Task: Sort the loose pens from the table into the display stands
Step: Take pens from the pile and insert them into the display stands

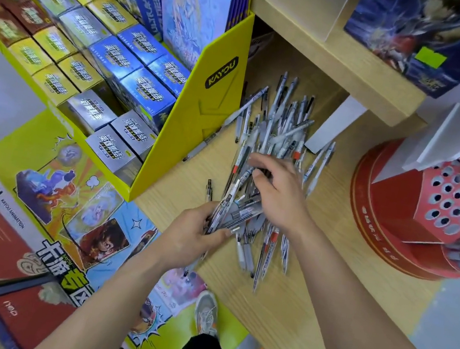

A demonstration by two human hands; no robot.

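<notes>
pens (274, 139) lay heaped on the desk (309, 294); left hand (194, 235) gripped a bundle of pens (231, 214), right hand (277, 194) reached fingers spread into the heap.

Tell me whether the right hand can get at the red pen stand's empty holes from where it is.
Probably yes. The right hand rests on the pen pile, and the bare table between it and the red pen stand holds nothing in the way. The holes face the person.

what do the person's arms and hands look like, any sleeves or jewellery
Both forearms are bare right to the frame's edge, so no sleeves show. The left hand and right hand wear no gloves, rings, watch or bracelets that can be seen. Fingernails are short and unpainted.
</notes>
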